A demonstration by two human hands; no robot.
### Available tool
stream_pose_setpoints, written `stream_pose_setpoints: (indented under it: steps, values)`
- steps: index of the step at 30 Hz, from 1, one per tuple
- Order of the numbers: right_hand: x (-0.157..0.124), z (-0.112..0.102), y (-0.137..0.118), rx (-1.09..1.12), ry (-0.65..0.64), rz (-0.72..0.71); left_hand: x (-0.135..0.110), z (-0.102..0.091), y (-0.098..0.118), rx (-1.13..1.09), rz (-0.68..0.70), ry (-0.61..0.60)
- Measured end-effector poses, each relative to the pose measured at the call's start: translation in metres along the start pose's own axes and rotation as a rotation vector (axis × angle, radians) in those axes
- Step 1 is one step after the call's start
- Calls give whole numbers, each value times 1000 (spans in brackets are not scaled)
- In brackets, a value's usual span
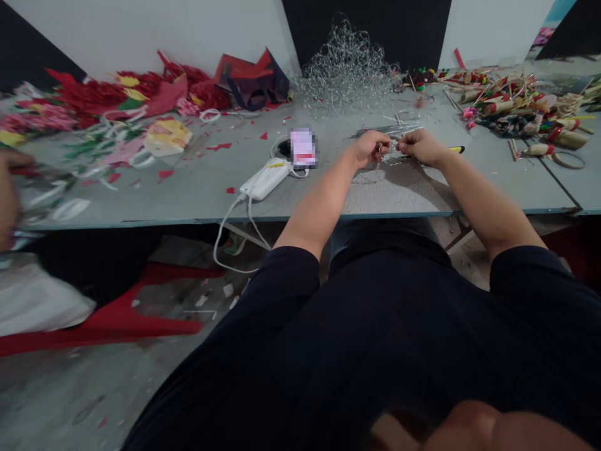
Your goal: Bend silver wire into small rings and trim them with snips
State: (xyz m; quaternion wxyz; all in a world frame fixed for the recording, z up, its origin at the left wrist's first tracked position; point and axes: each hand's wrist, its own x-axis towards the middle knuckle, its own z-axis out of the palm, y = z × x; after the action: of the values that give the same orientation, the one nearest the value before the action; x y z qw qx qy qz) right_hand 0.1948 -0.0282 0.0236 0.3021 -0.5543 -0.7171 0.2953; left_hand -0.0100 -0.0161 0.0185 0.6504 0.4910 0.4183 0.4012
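My left hand (372,149) and my right hand (419,148) are close together over a grey mat (389,194) at the front of the table. Both have their fingers pinched on a thin silvery wire (393,145), which looks bent or looped between them; its exact shape is too small to make out. Just behind the hands lie several straight wires (366,132). A yellow and black tool (457,150), partly hidden, rests beside my right wrist. Farther back stands a big heap of curled silvery wire (347,66).
Left of my arms are a phone (303,148) and a white power strip (265,180) whose cable hangs over the table edge. Red artificial flowers (98,94) and paper scraps lie farther left, near another person's arm (8,194). Bamboo pieces (511,100) are heaped at right.
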Motion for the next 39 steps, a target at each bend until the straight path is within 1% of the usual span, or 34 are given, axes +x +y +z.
stream_pose_setpoints:
  steps: [3, 8, 12, 15, 18, 21, 24, 26, 28, 30, 34, 36, 39]
  values:
    - [2, 1, 2, 1, 21, -5, -2, 1, 3, 1, -9, 6]
    - [7, 4, 8, 13, 2, -48, -4, 2, 4, 13, -17, 23]
    - [9, 4, 10, 22, -8, -34, -1, 0, 1, 45, -2, -15]
    - [9, 5, 9, 22, -3, -13, 1, -1, -1, 59, -8, -4]
    - [9, 6, 6, 9, 57, -15, 1, -1, -1, 49, -12, 17]
    - [10, 6, 7, -12, 130, -85, -4, 2, 1, 32, -18, 43]
    - [14, 5, 14, -52, 170, -148, -10, 7, 3, 18, -10, 55]
    - [18, 5, 20, -73, 198, -149, -11, 9, 3, 5, 8, 45]
    - [23, 7, 27, -77, 224, -158, -7, 8, 1, -2, 48, 59]
    - [27, 9, 34, -62, 242, -200, 1, 4, -4, 9, 102, 73]
    - [35, 14, 43, -6, 296, -299, 19, -4, -20, 37, 213, 21]
    - [37, 16, 44, 18, 306, -321, 24, -5, -25, 50, 231, 1]
    - [35, 17, 42, 25, 289, -301, 24, -3, -28, 71, 225, -21]
